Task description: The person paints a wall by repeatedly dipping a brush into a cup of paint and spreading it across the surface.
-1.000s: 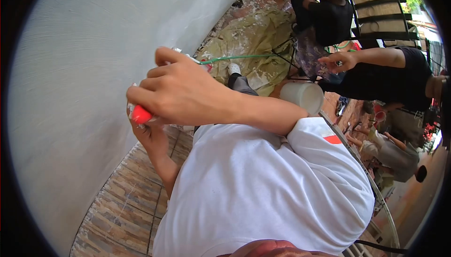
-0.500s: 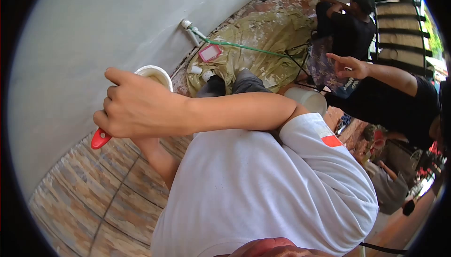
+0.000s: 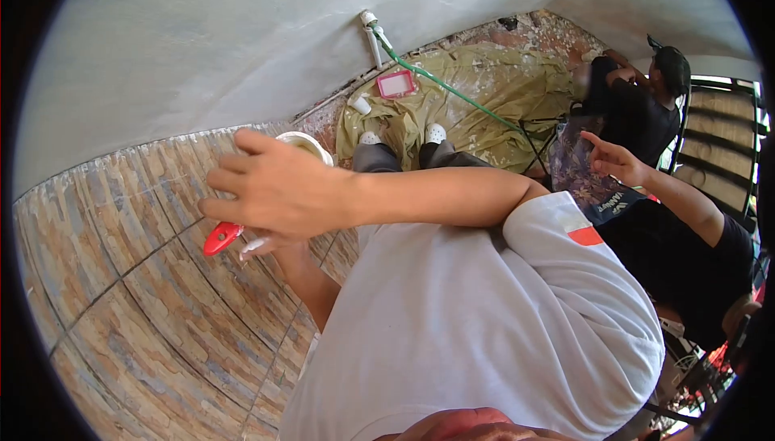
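Note:
My right hand (image 3: pixel 282 183) reaches across my chest to the left, its fingers curled around the red handle (image 3: pixel 222 238) of a tool. A hanging hole shows at the handle's end; the tool's head is hidden behind the hand. Just beyond the wrist is the rim of a white bucket (image 3: pixel 320 146) with pale contents. My left hand (image 3: pixel 257 246) is mostly covered by the right one; one whitish-smeared fingertip shows. The left forearm rises toward the bucket, which appears held up by that hand, though its grip is hidden.
A grey wall (image 3: pixel 202 45) meets stone-patterned tiles (image 3: pixel 145 304) at left. Ahead, a yellowish tarp (image 3: pixel 476 78) bears a pink tray (image 3: pixel 395 83), a white cup (image 3: pixel 361 105) and a green hose (image 3: pixel 460 96). One person (image 3: pixel 646 114) sits; another's hand (image 3: pixel 622 163) points close on my right.
The view has swung left, showing more tiles. My right hand with the red handle has shifted and its fingers look looser. The bucket has moved along with my hands.

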{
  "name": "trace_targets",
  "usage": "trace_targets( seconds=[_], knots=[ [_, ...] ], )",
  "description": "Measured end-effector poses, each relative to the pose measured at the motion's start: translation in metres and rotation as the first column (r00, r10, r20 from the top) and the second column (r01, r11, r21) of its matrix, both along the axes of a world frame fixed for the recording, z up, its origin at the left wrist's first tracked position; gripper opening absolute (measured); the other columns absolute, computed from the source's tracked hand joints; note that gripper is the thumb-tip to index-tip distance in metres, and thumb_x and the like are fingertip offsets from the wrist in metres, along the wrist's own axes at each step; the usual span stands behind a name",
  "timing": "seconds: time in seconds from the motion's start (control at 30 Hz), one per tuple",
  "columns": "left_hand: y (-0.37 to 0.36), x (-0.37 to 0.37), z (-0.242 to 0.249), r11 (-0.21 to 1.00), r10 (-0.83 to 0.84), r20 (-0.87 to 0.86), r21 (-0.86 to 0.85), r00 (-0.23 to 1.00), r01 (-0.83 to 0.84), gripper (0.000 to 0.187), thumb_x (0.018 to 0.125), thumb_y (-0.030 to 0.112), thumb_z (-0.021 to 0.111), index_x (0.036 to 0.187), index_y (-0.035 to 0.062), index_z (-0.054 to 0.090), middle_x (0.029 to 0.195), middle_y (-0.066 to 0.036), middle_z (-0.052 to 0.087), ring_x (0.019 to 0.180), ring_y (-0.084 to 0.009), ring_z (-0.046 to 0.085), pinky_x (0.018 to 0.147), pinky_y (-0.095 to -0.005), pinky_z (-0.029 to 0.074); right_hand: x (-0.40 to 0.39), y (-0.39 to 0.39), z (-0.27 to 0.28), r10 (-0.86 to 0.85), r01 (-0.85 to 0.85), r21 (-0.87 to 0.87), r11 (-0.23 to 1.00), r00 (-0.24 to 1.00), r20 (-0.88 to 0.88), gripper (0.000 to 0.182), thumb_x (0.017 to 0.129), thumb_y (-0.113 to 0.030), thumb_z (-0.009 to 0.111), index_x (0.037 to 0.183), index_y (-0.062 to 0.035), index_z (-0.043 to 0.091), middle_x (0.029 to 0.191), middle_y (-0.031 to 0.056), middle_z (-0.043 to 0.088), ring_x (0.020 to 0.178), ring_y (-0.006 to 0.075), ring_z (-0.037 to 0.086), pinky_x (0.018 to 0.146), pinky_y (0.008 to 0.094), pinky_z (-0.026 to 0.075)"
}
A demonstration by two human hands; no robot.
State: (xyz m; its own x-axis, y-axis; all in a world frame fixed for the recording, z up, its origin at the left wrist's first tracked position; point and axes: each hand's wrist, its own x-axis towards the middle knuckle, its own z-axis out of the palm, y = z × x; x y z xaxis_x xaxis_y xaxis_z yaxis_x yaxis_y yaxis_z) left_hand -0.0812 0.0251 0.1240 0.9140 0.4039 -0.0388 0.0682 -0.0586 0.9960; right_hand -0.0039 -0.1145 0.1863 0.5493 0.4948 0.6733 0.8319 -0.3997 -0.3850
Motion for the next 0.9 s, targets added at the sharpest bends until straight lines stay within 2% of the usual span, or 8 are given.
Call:
trace_targets(
  seconds=[0.13, 0.27, 0.33, 0.47, 0.67, 0.8, 0.83, 0.9],
  knots=[
    [0.01, 0.011, 0.001, 0.995, -0.024, 0.004, -0.099, 1.0, 0.024, 0.011, 0.089, 0.009, 0.053, 0.099, 0.009, 0.057, 0.087, 0.004, 0.052, 0.076, -0.0074, 0.047, 0.061, -0.021, 0.036, 0.034, -0.046, -0.038, -0.206, 0.285, 0.397, 0.872, 0.951, -0.23, 0.03, 0.077, -0.03, 0.065, 0.1, -0.0109, 0.061, 0.087, 0.0045, 0.059, 0.083, 0.022, 0.054, 0.077, 0.0349, 0.034],
    [0.025, 0.024, 0.011, 0.996, 0.065, 0.03, -0.058, 0.997, -0.063, 0.014, 0.087, 0.008, 0.053, 0.1, 0.0115, 0.056, 0.087, 0.004, 0.053, 0.069, -0.0036, 0.041, 0.054, -0.0183, 0.028, 0.108, -0.086, -0.223, -0.809, 0.867, -0.128, 0.482, 0.384, -0.445, 0.036, 0.084, -0.03, 0.056, 0.108, -0.004, 0.055, 0.107, 0.0125, 0.058, 0.103, 0.0314, 0.053, 0.086, 0.0456, 0.037],
    [0.038, 0.028, 0.011, 0.997, 0.062, 0.013, -0.036, 0.998, -0.061, 0.014, 0.087, 0.009, 0.052, 0.1, 0.0112, 0.056, 0.085, 0.003, 0.053, 0.068, -0.0041, 0.04, 0.053, -0.0188, 0.028, 0.124, -0.095, -0.275, -0.854, 0.692, -0.549, 0.469, 0.197, -0.482, 0.038, 0.084, -0.032, 0.055, 0.107, -0.0028, 0.056, 0.111, 0.0137, 0.059, 0.11, 0.0309, 0.05, 0.088, 0.0466, 0.036],
    [0.057, 0.043, 0.009, 0.951, 0.251, -0.015, 0.19, 0.968, -0.243, 0.015, 0.087, 0.009, 0.05, 0.1, 0.01, 0.056, 0.081, 0.004, 0.05, 0.062, -0.0044, 0.036, 0.051, -0.0197, 0.027, 0.147, -0.076, -0.33, -0.884, 0.507, -0.732, 0.454, 0.154, -0.441, 0.03, 0.087, -0.032, 0.05, 0.087, -0.0078, 0.068, 0.088, 0.0132, 0.068, 0.087, 0.0281, 0.064, 0.093, 0.0434, 0.035],
    [0.072, 0.07, 0.011, 0.981, 0.126, 0.067, 0.14, 0.99, -0.135, 0.014, 0.087, 0.007, 0.048, 0.099, 0.0096, 0.054, 0.08, 0.004, 0.049, 0.059, -0.0038, 0.033, 0.049, -0.0184, 0.024, 0.183, -0.035, -0.322, -0.457, 0.743, -0.536, 0.4, -0.345, -0.82, 0.032, 0.09, -0.025, 0.042, 0.091, -0.004, 0.067, 0.092, 0.0153, 0.067, 0.091, 0.0322, 0.064, 0.083, 0.0446, 0.048],
    [0.077, 0.095, 0.012, 0.991, 0.06, 0.07, 0.112, 0.996, -0.068, 0.013, 0.086, 0.001, 0.043, 0.091, 0.0077, 0.052, 0.083, 0.002, 0.049, 0.059, -0.004, 0.034, 0.048, -0.0183, 0.025, 0.185, -0.025, -0.332, -0.209, 0.824, -0.276, 0.495, -0.195, -0.958, 0.043, 0.093, -0.03, 0.039, 0.098, 0.0079, 0.057, 0.082, 0.0237, 0.065, 0.073, 0.034, 0.067, 0.064, 0.04, 0.054],
    [0.075, 0.1, 0.015, 0.992, 0.017, 0.052, 0.125, 0.999, -0.023, 0.012, 0.086, 0.001, 0.043, 0.092, 0.0077, 0.052, 0.083, 0.002, 0.049, 0.059, -0.0039, 0.034, 0.048, -0.0182, 0.025, 0.179, -0.019, -0.305, 0.157, 0.884, -0.168, 0.436, -0.258, -0.953, 0.049, 0.094, -0.038, 0.039, 0.1, 0.0088, 0.054, 0.075, 0.0228, 0.064, 0.06, 0.0316, 0.066, 0.055, 0.0372, 0.054],
    [0.07, 0.109, 0.019, 0.987, -0.063, 0.067, 0.153, 0.996, 0.052, 0.012, 0.088, 0.005, 0.045, 0.095, 0.0101, 0.053, 0.08, 0.004, 0.048, 0.059, -0.0026, 0.031, 0.048, -0.0182, 0.023, 0.16, -0.022, -0.299, -0.079, 0.658, -0.251, 0.71, -0.279, -0.957, 0.062, 0.089, -0.053, 0.044, 0.108, 0.0053, 0.056, 0.079, 0.0169, 0.064, 0.069, 0.029, 0.066, 0.058, 0.0424, 0.052]
  ],
)
